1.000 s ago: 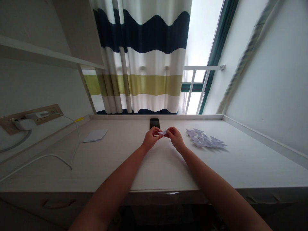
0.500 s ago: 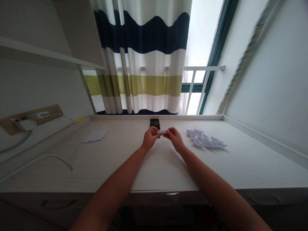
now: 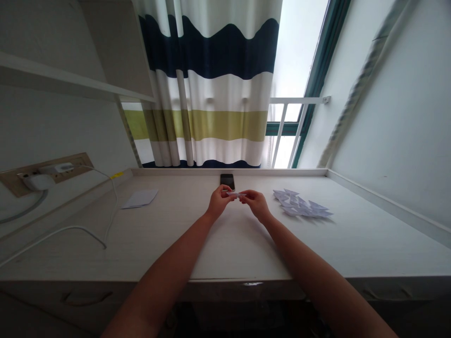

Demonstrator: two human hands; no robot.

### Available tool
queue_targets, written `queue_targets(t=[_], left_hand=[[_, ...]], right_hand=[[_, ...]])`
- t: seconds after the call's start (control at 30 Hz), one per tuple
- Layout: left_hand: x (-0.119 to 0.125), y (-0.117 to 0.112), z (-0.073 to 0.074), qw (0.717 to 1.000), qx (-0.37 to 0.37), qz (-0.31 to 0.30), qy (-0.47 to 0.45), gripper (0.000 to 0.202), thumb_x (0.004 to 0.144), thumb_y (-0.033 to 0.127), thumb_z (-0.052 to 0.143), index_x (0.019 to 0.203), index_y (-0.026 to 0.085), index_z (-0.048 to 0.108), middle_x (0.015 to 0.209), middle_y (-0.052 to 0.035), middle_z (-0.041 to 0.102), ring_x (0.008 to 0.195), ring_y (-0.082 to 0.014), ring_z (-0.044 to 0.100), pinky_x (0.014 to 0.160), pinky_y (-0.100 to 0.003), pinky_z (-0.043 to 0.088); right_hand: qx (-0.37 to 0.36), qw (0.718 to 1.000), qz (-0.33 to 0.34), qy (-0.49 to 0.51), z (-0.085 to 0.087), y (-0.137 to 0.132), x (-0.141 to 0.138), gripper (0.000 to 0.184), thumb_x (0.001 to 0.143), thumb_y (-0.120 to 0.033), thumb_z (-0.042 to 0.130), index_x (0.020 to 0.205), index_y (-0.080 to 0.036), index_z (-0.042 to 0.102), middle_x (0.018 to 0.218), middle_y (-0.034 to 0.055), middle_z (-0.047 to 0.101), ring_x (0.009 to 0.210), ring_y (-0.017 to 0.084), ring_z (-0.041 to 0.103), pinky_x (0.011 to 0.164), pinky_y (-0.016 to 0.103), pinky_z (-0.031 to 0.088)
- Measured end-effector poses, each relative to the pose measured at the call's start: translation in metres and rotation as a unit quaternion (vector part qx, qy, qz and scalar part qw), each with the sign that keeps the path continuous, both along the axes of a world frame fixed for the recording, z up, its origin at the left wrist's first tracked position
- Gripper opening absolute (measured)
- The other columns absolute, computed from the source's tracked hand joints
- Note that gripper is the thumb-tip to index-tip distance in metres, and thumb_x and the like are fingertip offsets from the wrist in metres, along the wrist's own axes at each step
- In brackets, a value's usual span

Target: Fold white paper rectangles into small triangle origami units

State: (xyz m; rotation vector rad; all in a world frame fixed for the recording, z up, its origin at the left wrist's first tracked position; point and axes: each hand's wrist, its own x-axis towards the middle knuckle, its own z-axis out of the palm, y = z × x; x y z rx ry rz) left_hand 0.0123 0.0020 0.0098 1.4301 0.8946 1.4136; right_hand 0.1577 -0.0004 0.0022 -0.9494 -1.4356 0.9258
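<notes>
While left hand and right hand each pinch one end of small paper piece, just on near side of phone, folding looks mid-step. Folded pieces lie right of phone. Next crease likely needs aligned edges, firm press.

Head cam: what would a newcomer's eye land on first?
The two hands meeting mid-desk: left hand and right hand pinch a small paper piece between them, just in front of a dark phone lying flat. To their right sits a pile of folded paper triangles on the desk. Behind it hangs a boldly striped curtain.
</notes>
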Motion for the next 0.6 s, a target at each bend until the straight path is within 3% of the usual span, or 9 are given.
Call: queue_targets(t=[0.23, 0.43, 0.6], left_hand=[[0.0021, 0.0035, -0.0018, 0.993, -0.058, -0.046, -0.088, 0.032, 0.053, 0.021, 0.073, 0.076, 0.013, 0.053, 0.062, -0.0011, 0.064, 0.062, -0.0132, 0.062, 0.074, -0.034, 0.049], [-0.0017, 0.0033, -0.0044, 0.981, -0.103, -0.111, -0.117, 0.031, 0.057, 0.024, 0.071, 0.083, 0.010, 0.063, 0.074, -0.0055, 0.066, 0.071, -0.0135, 0.061, 0.079, -0.033, 0.047], [-0.0012, 0.0062, -0.0052, 0.982, -0.106, -0.087, -0.131, 0.022, 0.059, 0.026, 0.070, 0.073, 0.011, 0.066, 0.072, -0.0042, 0.065, 0.067, -0.0117, 0.060, 0.077, -0.030, 0.047]], right_hand=[[-0.031, 0.995, 0.043, 0.084, 0.0044, -0.0016, -0.0002, 0.024, 0.054, -0.034, 0.071, 0.068, -0.017, 0.062, 0.058, -0.0002, 0.061, 0.058, 0.013, 0.056, 0.066, 0.032, 0.046], [-0.032, 0.994, 0.048, 0.091, 0.0054, -0.0030, 0.0007, 0.024, 0.054, -0.034, 0.071, 0.067, -0.017, 0.061, 0.058, -0.0007, 0.061, 0.058, 0.012, 0.055, 0.067, 0.032, 0.046], [-0.040, 0.992, 0.052, 0.108, 0.0065, -0.0045, -0.0015, 0.024, 0.053, -0.034, 0.071, 0.067, -0.017, 0.061, 0.059, -0.0008, 0.061, 0.058, 0.012, 0.056, 0.067, 0.032, 0.046]])
